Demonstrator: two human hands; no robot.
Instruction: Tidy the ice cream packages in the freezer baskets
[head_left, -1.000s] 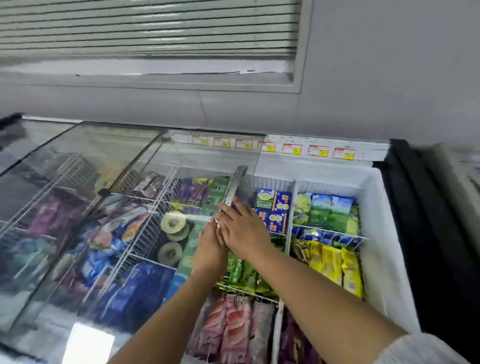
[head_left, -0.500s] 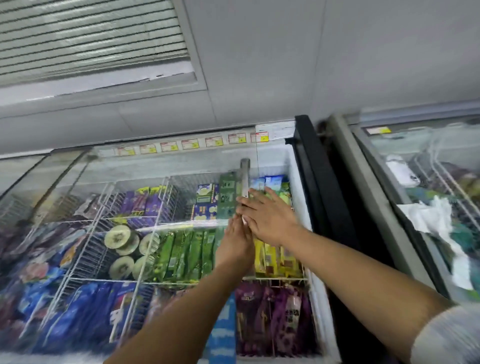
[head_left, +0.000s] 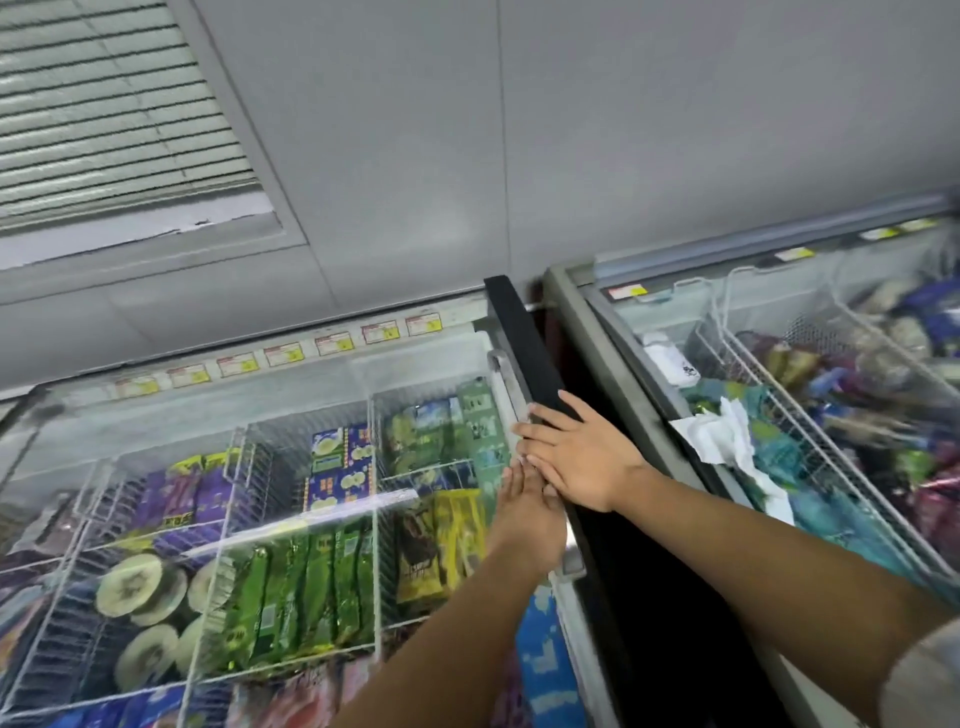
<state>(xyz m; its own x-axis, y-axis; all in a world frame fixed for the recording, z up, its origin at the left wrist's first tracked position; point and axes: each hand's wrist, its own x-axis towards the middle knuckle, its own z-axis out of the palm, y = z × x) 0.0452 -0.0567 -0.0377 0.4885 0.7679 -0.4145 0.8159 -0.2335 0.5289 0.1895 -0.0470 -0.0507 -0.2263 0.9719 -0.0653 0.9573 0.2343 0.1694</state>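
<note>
A chest freezer holds wire baskets (head_left: 236, 467) of ice cream under a sliding glass lid (head_left: 311, 415). Through the glass I see green bars (head_left: 301, 587), yellow packs (head_left: 457, 530), purple packs (head_left: 182, 493), a blue box (head_left: 340, 462) and round tubs (head_left: 140, 587). The lid's grey handle (head_left: 501, 366) lies against the freezer's black right rim (head_left: 519, 332). My left hand (head_left: 530, 519) presses its straight fingers on the handle. My right hand (head_left: 582, 457) lies flat across handle and rim, partly over the left fingertips. Neither hand holds a package.
A second chest freezer (head_left: 613, 332) stands to the right, with wire baskets (head_left: 737, 358) of mixed packages and a crumpled white paper (head_left: 722, 431) on top. Price labels (head_left: 332, 345) run along the first freezer's back rim. A grey wall rises behind.
Both hands have slid the glass lid rightwards, from the middle of the freezer to its right rim. The open right baskets are now under glass, and the view has turned right.
</note>
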